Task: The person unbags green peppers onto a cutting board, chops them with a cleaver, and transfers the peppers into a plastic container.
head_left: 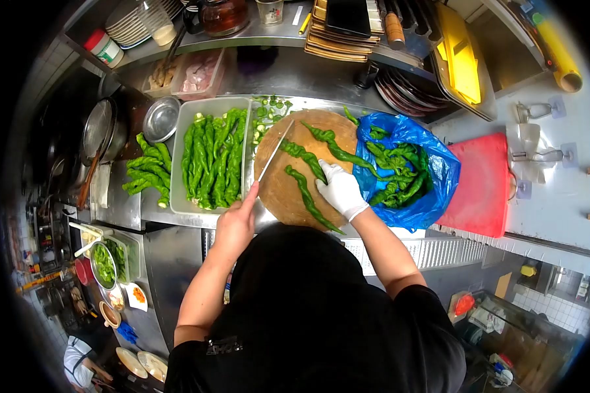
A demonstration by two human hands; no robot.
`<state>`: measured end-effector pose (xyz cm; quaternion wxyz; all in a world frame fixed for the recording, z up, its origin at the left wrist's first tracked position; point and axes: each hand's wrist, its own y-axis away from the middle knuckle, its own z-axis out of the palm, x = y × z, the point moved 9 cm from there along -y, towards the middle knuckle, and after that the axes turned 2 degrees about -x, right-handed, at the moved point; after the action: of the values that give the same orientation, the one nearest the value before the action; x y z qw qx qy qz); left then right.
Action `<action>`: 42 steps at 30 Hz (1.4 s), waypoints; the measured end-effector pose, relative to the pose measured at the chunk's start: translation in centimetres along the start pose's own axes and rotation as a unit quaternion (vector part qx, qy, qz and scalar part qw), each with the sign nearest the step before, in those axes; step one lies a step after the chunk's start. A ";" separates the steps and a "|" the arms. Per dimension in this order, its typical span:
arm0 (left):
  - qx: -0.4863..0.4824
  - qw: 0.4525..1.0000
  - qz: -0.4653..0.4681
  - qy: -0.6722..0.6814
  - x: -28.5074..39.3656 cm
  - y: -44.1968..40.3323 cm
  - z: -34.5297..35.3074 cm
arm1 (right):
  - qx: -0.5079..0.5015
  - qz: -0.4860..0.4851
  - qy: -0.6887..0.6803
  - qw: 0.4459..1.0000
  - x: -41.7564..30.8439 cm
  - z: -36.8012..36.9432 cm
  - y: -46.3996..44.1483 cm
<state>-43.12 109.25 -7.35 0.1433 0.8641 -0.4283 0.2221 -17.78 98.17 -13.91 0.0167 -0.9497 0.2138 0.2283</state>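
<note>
My bare left hand (236, 221) grips a knife (276, 150), its thin blade slanting across the left part of a round wooden chopping board (273, 208). On the board, my right hand (341, 190), in a white glove, holds the lower end of a long green pepper (300, 152). The blade lies close to that pepper's upper end. One more green pepper (337, 149) rests above it, and another pepper (306, 196) below. Cut green stem ends (262, 118) are scattered beyond the board's left edge. Right of the board, a blue plastic bag (444, 171) holds many green peppers.
Left of the board stands a clear tub (177, 196) with rows of peppers. More loose peppers (147, 169) and a metal bowl (162, 119) lie beside it. A red cutting board (482, 183) is at the right. Stacked trays (337, 49) and plates (410, 92) sit at the back.
</note>
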 end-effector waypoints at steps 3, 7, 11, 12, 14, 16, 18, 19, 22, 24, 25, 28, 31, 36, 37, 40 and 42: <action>0.002 1.000 0.000 -0.022 0.8 0.2 -0.5 | -0.004 0.013 -0.006 1.000 -0.1 0.1 -0.3; 0.026 1.000 0.011 -0.003 1.2 0.5 -0.2 | -0.025 0.032 -0.020 0.999 0.0 0.0 -0.2; -0.018 1.000 -0.014 -0.010 -1.4 0.0 2.6 | -0.009 0.015 -0.007 1.000 -0.1 0.0 -0.1; -0.021 1.000 -0.017 0.002 -1.7 -0.3 2.6 | -0.007 0.010 -0.005 1.000 -0.1 -0.2 -0.1; -0.023 0.999 -0.024 0.023 -2.2 -0.4 2.3 | 0.046 -0.011 0.014 0.999 0.0 -1.8 0.2; -0.027 0.998 -0.037 0.036 -2.5 -0.6 2.2 | 0.185 -0.054 0.035 0.981 -0.3 -5.7 0.5; -0.034 0.997 -0.053 0.044 -2.6 -0.7 2.4 | 0.186 0.004 0.108 0.977 2.9 -5.5 -0.3; -0.027 0.997 -0.055 0.043 -2.5 -0.8 2.4 | 0.158 0.039 0.138 0.977 4.5 -5.0 -0.8; -0.013 0.998 -0.049 0.037 -2.1 -1.4 2.4 | 0.093 -0.011 0.139 0.986 4.9 -3.9 -1.2; -0.007 0.999 -0.037 0.030 -1.8 -1.7 2.2 | 0.081 -0.079 0.116 0.987 3.5 -3.6 -1.5; -0.009 0.999 -0.035 0.025 -1.6 -1.8 2.1 | 0.077 -0.091 0.116 0.986 3.0 -3.4 -1.6; 0.014 1.000 0.008 0.019 -0.5 -2.4 1.2 | 0.061 -0.111 0.120 0.985 1.8 -2.5 -1.8; 0.000 1.000 0.019 -0.006 0.2 -3.1 0.6 | 0.053 -0.101 0.138 0.984 1.8 -2.0 -2.5; 0.044 0.997 0.057 0.002 1.3 -2.6 -1.3 | 0.035 -0.094 0.158 0.982 1.4 -2.5 -2.9; 0.056 0.996 0.064 0.006 1.4 -2.5 -1.5 | 0.032 -0.094 0.161 0.982 1.3 -2.6 -3.0; -0.022 0.999 0.024 -0.039 -0.2 -3.5 1.3 | 0.035 -0.101 0.148 0.983 1.5 -2.4 -3.1; -0.028 0.999 0.021 -0.033 -0.7 -3.7 1.7 | 0.043 -0.103 0.146 0.983 1.2 -2.5 -2.8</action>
<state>-40.05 111.13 -9.37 0.1485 0.8575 -0.4569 0.1838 -14.59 99.86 -12.39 0.0495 -0.9882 0.1244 0.0748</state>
